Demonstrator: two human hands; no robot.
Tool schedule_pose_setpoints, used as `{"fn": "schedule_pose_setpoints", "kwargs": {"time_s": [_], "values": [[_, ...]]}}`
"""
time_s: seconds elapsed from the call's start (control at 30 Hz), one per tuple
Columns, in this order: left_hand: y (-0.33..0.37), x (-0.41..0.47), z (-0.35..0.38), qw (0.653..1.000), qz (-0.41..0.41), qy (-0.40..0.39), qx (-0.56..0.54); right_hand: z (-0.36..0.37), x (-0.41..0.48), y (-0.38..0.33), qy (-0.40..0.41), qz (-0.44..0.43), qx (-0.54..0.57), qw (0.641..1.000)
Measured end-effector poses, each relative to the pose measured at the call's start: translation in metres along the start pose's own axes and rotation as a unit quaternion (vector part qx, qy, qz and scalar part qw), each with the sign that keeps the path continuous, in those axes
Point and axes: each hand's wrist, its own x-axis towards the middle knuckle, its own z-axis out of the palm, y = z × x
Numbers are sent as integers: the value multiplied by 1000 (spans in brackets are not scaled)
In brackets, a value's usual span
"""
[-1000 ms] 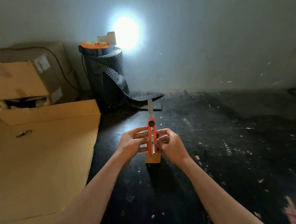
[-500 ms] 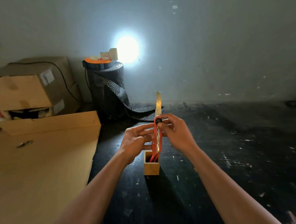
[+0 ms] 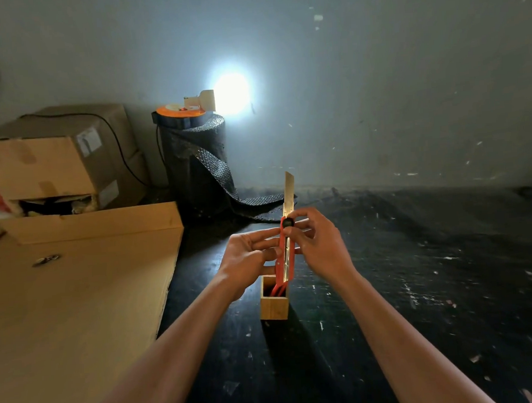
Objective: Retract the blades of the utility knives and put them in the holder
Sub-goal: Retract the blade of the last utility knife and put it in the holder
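Upright, red utility knife (image 3: 285,256) above wooden holder (image 3: 274,306), blade (image 3: 289,193) extended | left hand (image 3: 249,258) clamps handle | right hand (image 3: 320,244) pinches black slider (image 3: 288,222) | cardboard sheet (image 3: 77,290) left

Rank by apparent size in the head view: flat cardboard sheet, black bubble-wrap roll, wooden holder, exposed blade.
1. Flat cardboard sheet
2. Black bubble-wrap roll
3. Wooden holder
4. Exposed blade
The roll stands farther away, so its real size is uncertain.

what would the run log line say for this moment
stage: retracting | left hand: holds orange utility knife body | right hand: thumb on black slider | blade: extended, upward | wooden box holder: below, orange handles inside
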Motion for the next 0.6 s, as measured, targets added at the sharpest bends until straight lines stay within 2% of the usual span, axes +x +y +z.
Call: {"fn": "schedule_pose_setpoints", "kwargs": {"time_s": [0.3, 0.43, 0.6], "values": [[5, 5, -2, 1000, 4, 9, -10, 0, 10, -7, -23, -21, -17, 999], [6, 10, -6, 999, 5, 23, -22, -1, 11, -5, -65, -31, -17, 997], [8, 15, -8, 998, -5, 27, -50, -1, 5, 4, -94, -20, 32, 995]]}}
